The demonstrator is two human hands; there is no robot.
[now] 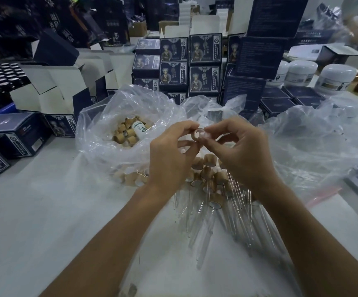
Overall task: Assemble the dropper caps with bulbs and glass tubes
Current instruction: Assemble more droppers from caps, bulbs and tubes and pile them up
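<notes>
Tan wooden-look ring-shaped dropper cap [197, 135] sits right in the middle of the view, held up above the table between both hands. The left hand [169, 155] has its thumb and forefinger curled in and pinching the cap's left side, the other fingers tucked loosely underneath. The right hand [241, 151] comes in from the other side with thumb and forefinger pinched on a small whitish translucent bulb [206, 133] that's pressed against the cap's open end; how far in it sits is too blurry to tell

Right under the hands there's a heap of finished droppers, tan caps with clear glass tubes [210, 202] fanned out toward the camera on the pale grey table [45, 211]. Just left of the hands a crumpled clear plastic bag [100, 133] lies open with a pile of loose tan caps [126, 133] inside, plus a small white bottle with a green label [138, 129] lying on top. More crinkled clear plastic [315, 142] spreads off to the right

Behind all that: stacks of dark navy printed cartons [192, 67], open ones with white flaps [60, 91] on the left, and white round lidded jars [302, 71] back right
</notes>
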